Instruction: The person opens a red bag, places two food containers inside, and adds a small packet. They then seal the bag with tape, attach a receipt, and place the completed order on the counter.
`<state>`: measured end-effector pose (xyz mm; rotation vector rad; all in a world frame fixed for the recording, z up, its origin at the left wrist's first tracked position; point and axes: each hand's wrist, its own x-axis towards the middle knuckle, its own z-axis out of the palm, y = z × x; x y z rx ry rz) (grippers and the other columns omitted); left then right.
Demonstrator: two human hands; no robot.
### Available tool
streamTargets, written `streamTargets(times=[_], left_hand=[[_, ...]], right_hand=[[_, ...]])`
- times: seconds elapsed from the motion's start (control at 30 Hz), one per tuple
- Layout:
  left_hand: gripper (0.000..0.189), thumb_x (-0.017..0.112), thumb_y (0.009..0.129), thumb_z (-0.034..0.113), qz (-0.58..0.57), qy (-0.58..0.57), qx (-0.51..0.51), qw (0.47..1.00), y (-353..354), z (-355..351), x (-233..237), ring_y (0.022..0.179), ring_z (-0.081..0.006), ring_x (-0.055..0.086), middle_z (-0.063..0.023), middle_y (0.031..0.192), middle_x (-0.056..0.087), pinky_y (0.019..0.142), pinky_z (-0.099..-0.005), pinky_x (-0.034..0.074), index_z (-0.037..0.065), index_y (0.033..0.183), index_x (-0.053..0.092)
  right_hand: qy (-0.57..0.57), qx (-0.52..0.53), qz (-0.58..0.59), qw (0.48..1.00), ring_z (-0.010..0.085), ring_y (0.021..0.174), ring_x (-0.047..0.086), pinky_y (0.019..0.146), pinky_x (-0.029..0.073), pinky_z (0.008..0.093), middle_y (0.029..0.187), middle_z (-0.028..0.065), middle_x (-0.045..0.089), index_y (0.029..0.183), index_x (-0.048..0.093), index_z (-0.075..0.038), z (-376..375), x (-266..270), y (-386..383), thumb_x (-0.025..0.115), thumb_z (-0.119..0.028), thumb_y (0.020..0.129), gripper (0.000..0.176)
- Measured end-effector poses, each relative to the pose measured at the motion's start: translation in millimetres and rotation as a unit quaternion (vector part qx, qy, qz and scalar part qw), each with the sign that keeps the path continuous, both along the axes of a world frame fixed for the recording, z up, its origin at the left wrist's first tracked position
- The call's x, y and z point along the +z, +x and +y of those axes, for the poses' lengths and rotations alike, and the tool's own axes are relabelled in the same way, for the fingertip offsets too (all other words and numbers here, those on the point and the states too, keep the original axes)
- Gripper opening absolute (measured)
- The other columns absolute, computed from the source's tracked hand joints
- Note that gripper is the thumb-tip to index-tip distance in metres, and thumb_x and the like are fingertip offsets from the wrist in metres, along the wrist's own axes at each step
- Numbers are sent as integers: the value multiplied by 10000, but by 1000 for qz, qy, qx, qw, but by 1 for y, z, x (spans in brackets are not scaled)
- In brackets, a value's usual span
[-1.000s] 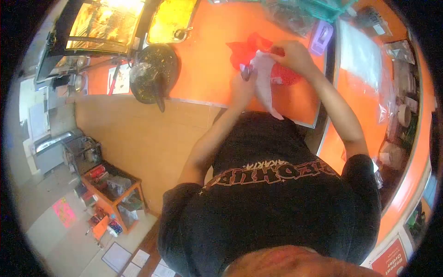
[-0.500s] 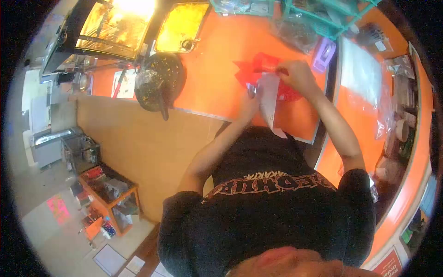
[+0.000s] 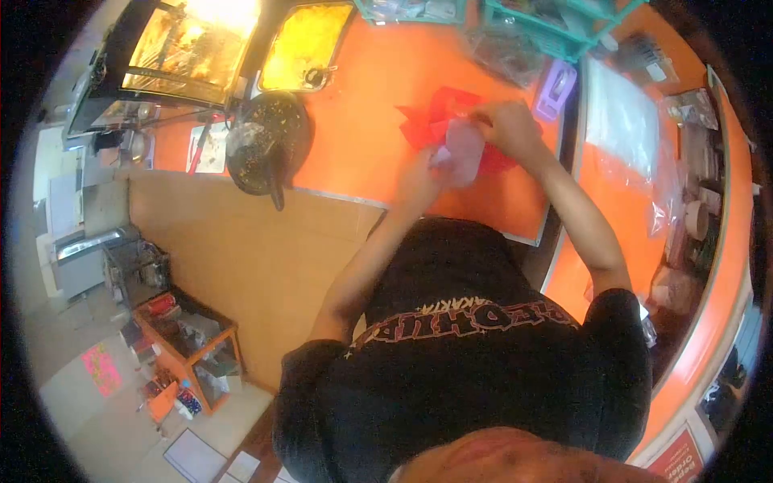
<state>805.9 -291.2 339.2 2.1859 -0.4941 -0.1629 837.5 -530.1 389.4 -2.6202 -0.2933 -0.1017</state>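
A red plastic bag [image 3: 415,121] lies on the orange counter, partly covered by my hands. Over it is a white paper slip [image 3: 465,153], blurred and bent, between my two hands. My right hand [image 3: 511,130] pinches the slip's upper edge, close to the bag's top. On the near side, my left hand [image 3: 419,179] is closed around a small pale, shiny object [image 3: 440,155] beside the slip's left edge. What kind of object it is, I cannot make out.
Left on the counter stand a dark stone mortar [image 3: 270,145] with its pestle and a tray of yellow food [image 3: 304,47]. Behind the bag are teal baskets [image 3: 555,32] and a purple object [image 3: 555,90]. Clear plastic bags [image 3: 620,121] lie to the right.
The white slip, which hung long toward my body, is now bent up and looks shorter. My left hand has shifted slightly left and nearer my body. My right hand still pinches the slip.
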Motion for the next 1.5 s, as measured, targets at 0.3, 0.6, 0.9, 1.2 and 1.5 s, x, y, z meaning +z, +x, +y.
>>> streamTargets(times=[0.3, 0.6, 0.9, 1.2, 1.5], left_hand=[[299, 633, 906, 159, -259, 167, -19, 951, 31, -11, 90, 908, -277, 672, -90, 1025, 718, 887, -442, 432, 100, 1200, 630], [211, 613, 841, 185, -381, 213, -38, 899, 49, -28, 73, 923, -204, 627, -3, 898, 640, 872, -407, 414, 179, 1037, 691], [159, 616, 846, 191, -346, 196, -90, 913, 60, -23, 81, 955, -210, 625, 15, 972, 681, 881, -402, 417, 209, 930, 750], [152, 623, 843, 201, -323, 246, -77, 911, 46, -23, 71, 973, -222, 622, -28, 952, 684, 874, -427, 422, 133, 905, 744], [169, 614, 810, 192, -292, 231, -78, 925, 44, -27, 56, 996, -225, 620, -4, 937, 683, 917, -409, 438, 156, 914, 743]], right_hand=[[20, 0, -5, 1000, 301, 769, 721, 711, 564, 408, 863, 129, 740, 1005, 795, -157, 4, 8, -1, 732, -223, 850, 180], [-1, 23, -42, 999, 284, 705, 711, 636, 555, 380, 838, 110, 740, 934, 798, -135, 11, 18, -10, 765, -222, 836, 135], [18, 32, -78, 996, 293, 688, 709, 621, 554, 383, 784, 113, 723, 917, 794, -128, 18, 25, -13, 777, -198, 800, 138], [6, 23, -13, 1000, 270, 704, 719, 679, 567, 367, 823, 104, 744, 980, 812, -187, 14, 20, -13, 752, -224, 820, 175], [48, 16, 18, 999, 267, 797, 744, 719, 573, 350, 904, 121, 760, 1002, 791, -104, 18, 25, -17, 751, -204, 856, 181]])
